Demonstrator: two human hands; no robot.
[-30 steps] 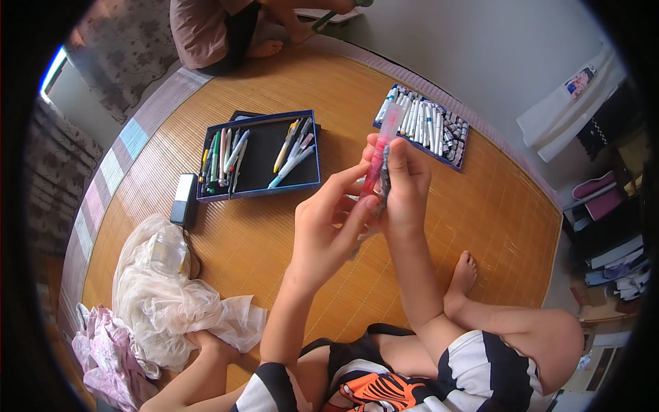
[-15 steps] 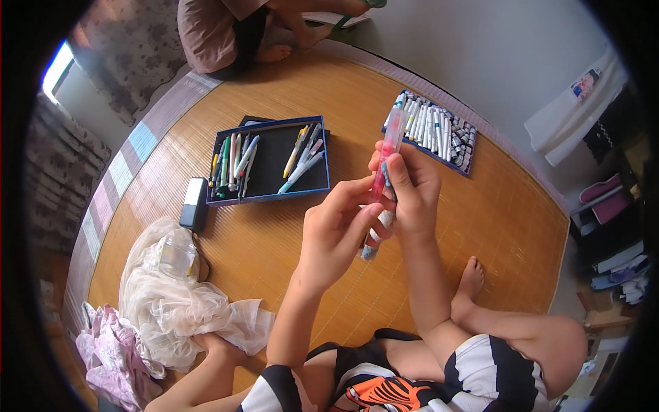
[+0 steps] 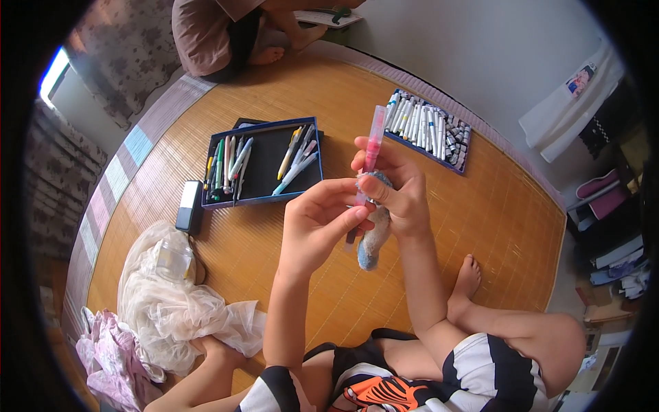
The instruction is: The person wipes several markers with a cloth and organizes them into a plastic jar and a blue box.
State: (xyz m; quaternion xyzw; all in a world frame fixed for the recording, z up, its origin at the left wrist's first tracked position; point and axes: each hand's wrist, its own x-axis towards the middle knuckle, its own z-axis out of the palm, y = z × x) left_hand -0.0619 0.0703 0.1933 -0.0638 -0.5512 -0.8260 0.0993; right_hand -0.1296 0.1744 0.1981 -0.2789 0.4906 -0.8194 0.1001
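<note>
Upright in front of me is a slim pen with a clear barrel and pink inside. My left hand pinches its lower part between thumb and fingers. My right hand is closed around a small fuzzy white and blue cloth, with the thumb pressing the cloth against the middle of the pen. The cloth's end hangs below the fingers. Part of the pen is hidden behind the fingers and cloth.
Beyond my left hand lies an open blue box with several pens. A tray of white markers sits farther right. A black-and-white case, sheer fabric and pink cloth lie left. Another person sits at the far edge.
Both hands and the pen have shifted slightly left. My right thumb has moved lower and flatter over the cloth, and more of the cloth now hangs visible below the hand.
</note>
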